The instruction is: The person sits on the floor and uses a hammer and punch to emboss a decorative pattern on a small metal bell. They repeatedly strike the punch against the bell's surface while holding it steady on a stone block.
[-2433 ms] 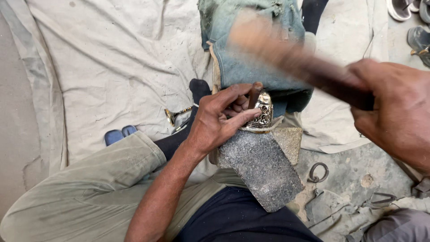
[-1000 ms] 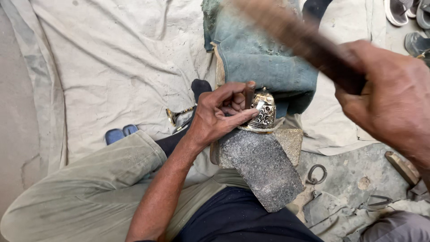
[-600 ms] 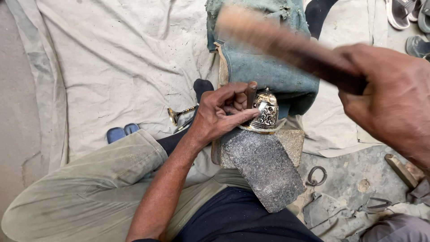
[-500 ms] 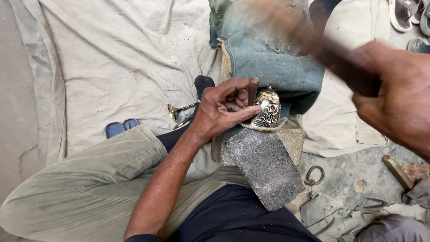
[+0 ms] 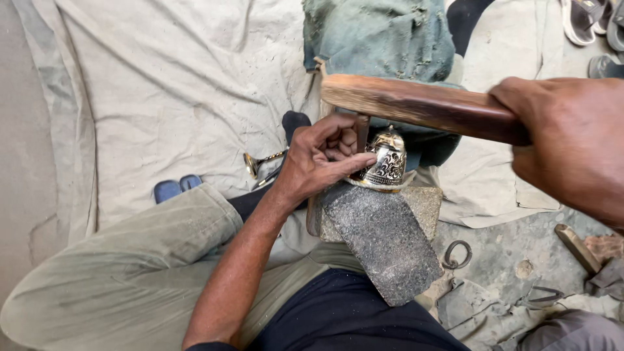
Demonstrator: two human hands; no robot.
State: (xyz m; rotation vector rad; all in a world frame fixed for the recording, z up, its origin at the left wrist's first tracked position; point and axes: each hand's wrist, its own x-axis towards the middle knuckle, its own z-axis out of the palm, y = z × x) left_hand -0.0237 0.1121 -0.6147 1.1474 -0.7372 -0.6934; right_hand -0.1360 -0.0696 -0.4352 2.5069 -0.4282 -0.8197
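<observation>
Left hand [image 5: 325,159] pins a small engraved metal bell [image 5: 387,162] upright on the top of a rough stone block [image 5: 383,244]. Its thumb and forefinger pinch a thin punch [image 5: 361,133], which stands against the bell's shoulder just beside the fingertips. The remaining fingers curl against the bell's near side, apparently to steady it. The block rests tilted between the person's thighs, so the work sits close under the eyes.

Right hand [image 5: 572,146] is closed in a full fist around 1 end of a wooden stick [image 5: 416,104]. The stick lies nearly level, directly above the punch head, with its pale free end past the left fingers. The long hold at the far end suggests it serves as a mallet.

A brass horn-shaped piece [image 5: 260,161] lies on the cloth [image 5: 162,84] just behind the left wrist. A metal ring [image 5: 457,255] lies on the ground beside the block, below the right fist.

Hard to make out: the punch tip, hidden where it meets the bell; whether the stick touches the punch head or stands just above it; and the bell's base, masked by a pale rim or pad under it. The right forearm is cut off at the frame edge. A wooden handle [image 5: 577,247] near the right edge has its head out of sight.
</observation>
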